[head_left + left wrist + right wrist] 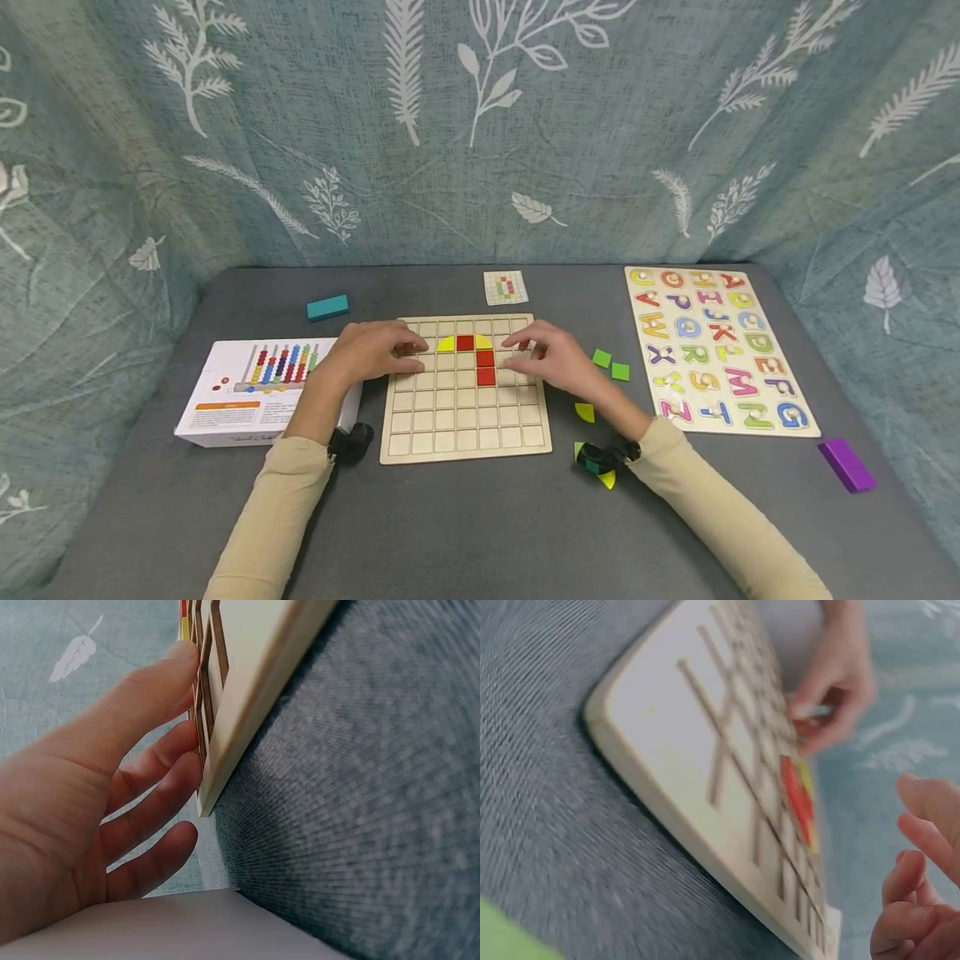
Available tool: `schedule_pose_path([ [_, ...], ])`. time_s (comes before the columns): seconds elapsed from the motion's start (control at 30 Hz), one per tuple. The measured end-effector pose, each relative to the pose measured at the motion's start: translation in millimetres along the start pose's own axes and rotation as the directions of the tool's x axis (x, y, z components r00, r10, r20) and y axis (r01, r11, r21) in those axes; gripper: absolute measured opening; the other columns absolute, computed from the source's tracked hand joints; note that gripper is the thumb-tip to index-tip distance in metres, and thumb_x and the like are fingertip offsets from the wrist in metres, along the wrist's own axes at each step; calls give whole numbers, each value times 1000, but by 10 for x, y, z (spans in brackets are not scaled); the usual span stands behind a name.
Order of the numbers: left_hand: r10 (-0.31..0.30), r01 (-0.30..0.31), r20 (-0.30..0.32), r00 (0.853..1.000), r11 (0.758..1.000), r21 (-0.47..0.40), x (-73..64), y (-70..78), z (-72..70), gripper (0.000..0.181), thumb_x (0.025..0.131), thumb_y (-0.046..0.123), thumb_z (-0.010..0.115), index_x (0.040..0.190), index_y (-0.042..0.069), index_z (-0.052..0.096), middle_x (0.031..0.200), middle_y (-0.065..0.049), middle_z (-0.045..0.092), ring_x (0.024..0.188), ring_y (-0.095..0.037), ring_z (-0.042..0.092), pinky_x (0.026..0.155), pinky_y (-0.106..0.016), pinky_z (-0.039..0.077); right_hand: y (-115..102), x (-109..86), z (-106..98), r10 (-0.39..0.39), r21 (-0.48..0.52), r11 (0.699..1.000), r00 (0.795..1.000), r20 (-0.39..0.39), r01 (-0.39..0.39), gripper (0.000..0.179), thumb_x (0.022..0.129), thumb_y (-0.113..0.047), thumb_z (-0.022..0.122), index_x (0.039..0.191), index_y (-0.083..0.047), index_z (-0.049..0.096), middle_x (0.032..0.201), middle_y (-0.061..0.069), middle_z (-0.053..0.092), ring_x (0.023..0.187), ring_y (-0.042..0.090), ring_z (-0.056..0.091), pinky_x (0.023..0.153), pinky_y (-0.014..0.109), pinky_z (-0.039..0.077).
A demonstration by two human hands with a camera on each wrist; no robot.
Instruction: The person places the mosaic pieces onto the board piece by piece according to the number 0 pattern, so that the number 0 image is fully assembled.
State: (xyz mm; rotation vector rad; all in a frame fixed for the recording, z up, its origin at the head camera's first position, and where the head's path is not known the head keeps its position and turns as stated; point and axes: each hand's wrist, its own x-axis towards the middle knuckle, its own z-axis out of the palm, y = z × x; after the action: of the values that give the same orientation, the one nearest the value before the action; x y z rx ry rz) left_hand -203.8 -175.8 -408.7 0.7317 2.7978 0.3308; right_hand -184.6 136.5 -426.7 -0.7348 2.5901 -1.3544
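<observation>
A wooden grid board [435, 442] lies on the table. Set in its squares are three red tiles [486, 377], with a yellow rounded piece [446, 344] to the left of the top one and another yellow rounded piece [483, 342] to its right. My left hand [375, 350] is over the board's upper left, thumb and fingers loosely bent with no piece seen between them; in the left wrist view its fingertips [184, 656] are close to the board, contact unclear. Above the board's right side hovers my right hand [551, 357], fingers relaxed and apart, holding nothing visible.
Green square tiles [620, 372] and yellow rounded pieces [585, 412] lie right of the board, some partly under the right wrist. Behind it is a small pattern card [506, 288]. An abacus box [225, 417], alphabet board [720, 358], teal block [327, 308] and purple block [847, 465] surround it.
</observation>
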Motion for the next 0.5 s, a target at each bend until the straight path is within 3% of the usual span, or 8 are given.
schedule_pose_path([
  [0.13, 4, -4, 6, 1000, 1000, -1, 8, 0, 15, 36, 85, 45, 70, 118, 30, 70, 101, 9, 66, 84, -7, 58, 70, -29, 40, 64, -126, -135, 50, 52, 997, 998, -47, -48, 29, 88, -17, 72, 114, -4, 69, 100, 14, 58, 65, 12, 48, 60, 25, 42],
  [0.5, -17, 17, 4, 1000, 1000, -10, 12, 15, 6, 37, 86, 45, 70, 119, 29, 70, 112, 6, 67, 91, -14, 61, 76, -36, 43, 355, -333, -519, 178, 96, 980, 983, -50, -172, 36, 91, -19, 68, 123, -3, 63, 116, 18, 58, 51, 9, 40, 53, 26, 37],
])
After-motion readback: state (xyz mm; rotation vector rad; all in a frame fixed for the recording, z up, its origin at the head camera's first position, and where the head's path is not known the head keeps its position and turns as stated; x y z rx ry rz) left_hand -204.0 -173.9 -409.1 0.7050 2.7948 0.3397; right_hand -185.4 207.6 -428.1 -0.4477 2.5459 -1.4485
